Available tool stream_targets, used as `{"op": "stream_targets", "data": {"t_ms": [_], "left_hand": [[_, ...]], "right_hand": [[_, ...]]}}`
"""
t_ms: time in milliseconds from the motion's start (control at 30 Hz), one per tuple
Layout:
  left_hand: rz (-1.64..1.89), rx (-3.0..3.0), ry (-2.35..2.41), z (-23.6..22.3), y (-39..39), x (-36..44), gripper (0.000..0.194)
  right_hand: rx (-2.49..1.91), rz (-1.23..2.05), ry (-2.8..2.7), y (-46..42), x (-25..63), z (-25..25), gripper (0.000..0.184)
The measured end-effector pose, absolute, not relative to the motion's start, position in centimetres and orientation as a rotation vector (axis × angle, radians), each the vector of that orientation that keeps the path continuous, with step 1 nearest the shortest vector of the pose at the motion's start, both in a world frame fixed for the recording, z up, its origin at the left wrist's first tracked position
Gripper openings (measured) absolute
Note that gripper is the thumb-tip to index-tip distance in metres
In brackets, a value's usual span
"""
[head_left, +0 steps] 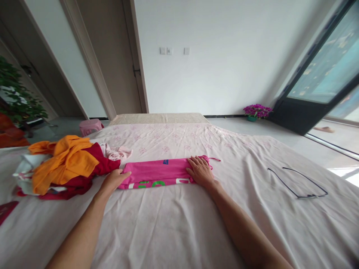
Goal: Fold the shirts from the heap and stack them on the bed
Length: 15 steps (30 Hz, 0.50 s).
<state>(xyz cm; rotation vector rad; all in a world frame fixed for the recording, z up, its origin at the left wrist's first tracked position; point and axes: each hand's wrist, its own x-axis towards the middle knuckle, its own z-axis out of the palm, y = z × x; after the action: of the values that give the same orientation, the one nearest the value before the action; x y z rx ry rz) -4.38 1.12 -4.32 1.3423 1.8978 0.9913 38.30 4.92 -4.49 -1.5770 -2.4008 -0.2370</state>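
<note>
A bright pink garment (157,172) lies folded into a long strip on the pale pink bedsheet (174,224), with green and white lettering along its near edge. My right hand (200,170) rests flat on the strip's right end, fingers spread. My left hand (114,179) is at the strip's left end, its thumb lying over the edge and the fingers apparently underneath, gripping the fabric. A thin pink strap sticks out past my right hand.
A heap of orange, red and white clothes (61,166) lies left of the garment. A thin black wire hanger (298,183) lies on the sheet to the right. Beyond the bed are a pink stool (91,126), a potted plant (17,93), purple flowers (256,111) and a glass door (322,67).
</note>
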Motion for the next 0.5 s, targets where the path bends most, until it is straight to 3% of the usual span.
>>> {"op": "stream_targets", "data": {"t_ms": [300, 500], "left_hand": [[1.106, 1.174, 1.459, 1.2, 0.5, 1.6, 0.049], [0.991, 1.17, 1.301, 2.0, 1.2, 8.1, 0.048]], "right_hand": [[-1.573, -0.2, -2.393, 4.8, 38.3, -4.3, 0.055], [-1.561, -0.192, -2.39, 4.7, 38.4, -4.1, 0.055]]}}
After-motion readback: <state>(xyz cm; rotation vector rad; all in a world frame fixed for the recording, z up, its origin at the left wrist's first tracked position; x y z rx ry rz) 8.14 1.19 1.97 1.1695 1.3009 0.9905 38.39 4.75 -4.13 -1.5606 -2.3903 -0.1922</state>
